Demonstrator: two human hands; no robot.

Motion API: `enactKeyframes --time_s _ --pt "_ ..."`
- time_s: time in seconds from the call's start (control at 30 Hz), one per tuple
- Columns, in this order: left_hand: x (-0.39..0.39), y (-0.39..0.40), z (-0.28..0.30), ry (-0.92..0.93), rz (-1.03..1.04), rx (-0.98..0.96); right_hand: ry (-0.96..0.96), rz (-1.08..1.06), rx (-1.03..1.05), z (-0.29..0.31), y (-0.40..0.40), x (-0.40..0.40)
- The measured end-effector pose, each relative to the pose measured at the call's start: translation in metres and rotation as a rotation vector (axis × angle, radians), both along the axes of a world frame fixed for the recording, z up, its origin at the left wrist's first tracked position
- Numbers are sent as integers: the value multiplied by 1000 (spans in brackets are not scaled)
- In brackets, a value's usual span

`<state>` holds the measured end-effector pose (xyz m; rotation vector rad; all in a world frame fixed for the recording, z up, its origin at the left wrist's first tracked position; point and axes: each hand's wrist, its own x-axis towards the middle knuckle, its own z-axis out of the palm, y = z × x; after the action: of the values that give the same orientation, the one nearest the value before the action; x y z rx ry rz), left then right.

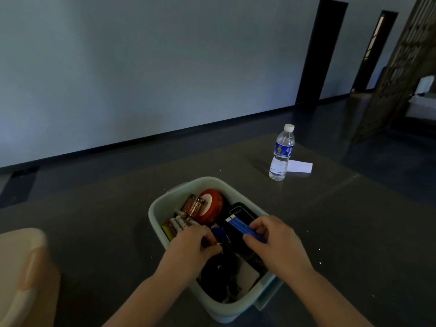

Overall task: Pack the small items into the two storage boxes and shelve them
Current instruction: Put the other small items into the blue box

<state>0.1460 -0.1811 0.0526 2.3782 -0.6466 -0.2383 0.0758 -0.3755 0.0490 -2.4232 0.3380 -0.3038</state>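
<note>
A pale green storage box [162,206] stands on the dark table in front of me. Inside lie a red tape roll [212,206], several batteries [182,224], lighters [194,205], a black phone [240,214] and dark items near the front. My right hand [276,244] pinches a flat blue packet [243,226] over the box. My left hand [195,246] is curled over the box's middle, its fingers pinching a small dark blue item [218,233]. A second, beige box [23,274] sits at the lower left, blurred.
A water bottle [282,153] stands upright beyond the box to the right, with a white slip of paper [299,166] behind it. A wall runs along the far side, with dark doorways [320,50] and a lattice screen [401,67] at the right.
</note>
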Motion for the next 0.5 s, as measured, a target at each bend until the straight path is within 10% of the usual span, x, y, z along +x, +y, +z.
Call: enactKeyframes --time_s 0.5 --pt "4 -6 -1 -73 141 -168 44 46 -94 -8 9 0"
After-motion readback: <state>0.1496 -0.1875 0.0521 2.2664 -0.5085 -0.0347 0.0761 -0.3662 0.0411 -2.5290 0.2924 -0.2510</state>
